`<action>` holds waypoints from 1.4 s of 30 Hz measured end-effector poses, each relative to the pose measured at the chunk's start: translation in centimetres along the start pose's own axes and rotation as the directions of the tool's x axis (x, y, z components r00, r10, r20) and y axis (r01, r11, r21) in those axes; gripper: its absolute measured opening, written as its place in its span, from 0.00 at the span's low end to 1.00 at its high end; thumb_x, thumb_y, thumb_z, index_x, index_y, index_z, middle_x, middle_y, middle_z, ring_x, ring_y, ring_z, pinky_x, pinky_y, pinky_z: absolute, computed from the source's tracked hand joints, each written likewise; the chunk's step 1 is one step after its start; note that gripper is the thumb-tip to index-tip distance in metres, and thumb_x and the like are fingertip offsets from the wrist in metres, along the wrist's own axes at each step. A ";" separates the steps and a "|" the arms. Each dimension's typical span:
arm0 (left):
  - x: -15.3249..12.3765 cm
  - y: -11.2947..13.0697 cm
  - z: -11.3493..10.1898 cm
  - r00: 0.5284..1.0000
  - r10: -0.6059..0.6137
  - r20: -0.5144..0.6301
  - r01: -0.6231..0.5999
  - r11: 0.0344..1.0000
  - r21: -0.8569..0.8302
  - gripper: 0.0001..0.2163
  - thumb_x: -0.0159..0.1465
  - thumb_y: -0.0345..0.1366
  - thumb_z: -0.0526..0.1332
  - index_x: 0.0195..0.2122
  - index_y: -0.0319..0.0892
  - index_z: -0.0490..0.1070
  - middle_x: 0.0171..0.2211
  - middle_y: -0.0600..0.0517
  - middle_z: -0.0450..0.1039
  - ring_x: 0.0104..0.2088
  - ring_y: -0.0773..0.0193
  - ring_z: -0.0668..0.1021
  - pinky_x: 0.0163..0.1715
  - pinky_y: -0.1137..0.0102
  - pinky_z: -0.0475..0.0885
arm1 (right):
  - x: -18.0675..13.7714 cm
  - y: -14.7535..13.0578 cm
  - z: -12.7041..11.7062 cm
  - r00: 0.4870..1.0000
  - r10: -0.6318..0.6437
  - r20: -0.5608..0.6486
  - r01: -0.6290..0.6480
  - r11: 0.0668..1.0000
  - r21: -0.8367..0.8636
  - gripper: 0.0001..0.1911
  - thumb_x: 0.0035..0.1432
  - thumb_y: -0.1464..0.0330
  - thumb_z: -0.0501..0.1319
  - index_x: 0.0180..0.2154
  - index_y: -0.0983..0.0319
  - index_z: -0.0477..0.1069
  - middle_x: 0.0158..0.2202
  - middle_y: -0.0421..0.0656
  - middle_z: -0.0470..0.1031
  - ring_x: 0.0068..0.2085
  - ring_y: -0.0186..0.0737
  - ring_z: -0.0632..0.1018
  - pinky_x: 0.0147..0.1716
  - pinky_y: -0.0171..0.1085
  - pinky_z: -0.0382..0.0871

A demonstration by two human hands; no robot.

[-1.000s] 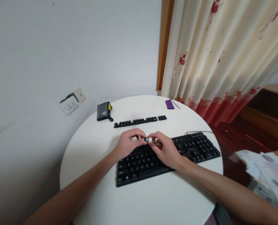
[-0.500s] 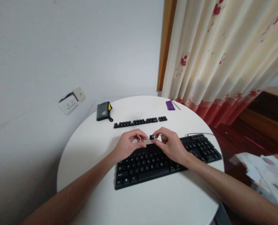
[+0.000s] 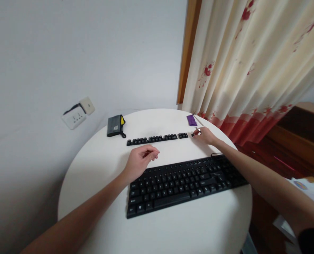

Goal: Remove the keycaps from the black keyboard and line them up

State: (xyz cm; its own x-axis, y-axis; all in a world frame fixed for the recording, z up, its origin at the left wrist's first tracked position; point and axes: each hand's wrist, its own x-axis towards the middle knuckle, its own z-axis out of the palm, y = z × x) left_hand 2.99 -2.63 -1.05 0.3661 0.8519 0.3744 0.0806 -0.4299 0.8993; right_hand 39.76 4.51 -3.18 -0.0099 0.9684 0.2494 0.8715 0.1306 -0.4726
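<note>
My right hand (image 3: 206, 137) pinches a small black keycap (image 3: 193, 134), aligned with the loose black keycap row (image 3: 153, 138); left hand (image 3: 140, 161) curls empty.

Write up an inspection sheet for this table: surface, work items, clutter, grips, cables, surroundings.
Surface: round white table, smooth top.
Work items: black keyboard at the near side; row of loose keycaps beyond it.
Clutter: grey pouch; purple item.
Grips: left hand loosely curled, nothing seen in it, by the keyboard's far edge; right hand pinches what looks like a small dark keycap at the row's right end.
Cables: keyboard cable beside the right forearm.
Surroundings: wall socket; curtain; wooden furniture.
</note>
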 end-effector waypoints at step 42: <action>-0.3 1.0 0.5 0.999 -0.029 0.023 0.028 0.999 0.019 0.06 0.60 0.36 0.64 0.30 0.39 0.76 0.23 0.52 0.74 0.22 0.70 0.72 0.21 0.76 0.67 | -6.8 -4.9 -7.5 0.900 -0.053 -0.434 0.141 0.975 0.172 0.34 0.69 0.48 0.40 0.36 0.63 0.76 0.30 0.46 0.72 0.35 0.43 0.74 0.37 0.37 0.65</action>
State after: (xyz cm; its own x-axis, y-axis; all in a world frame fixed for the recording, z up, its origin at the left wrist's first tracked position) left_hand 3.41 -3.41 -0.39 0.3848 0.8568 0.3434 0.1087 -0.4115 0.9049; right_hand 39.19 -4.28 3.79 0.1574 0.7719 0.6159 0.7637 0.3002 -0.5715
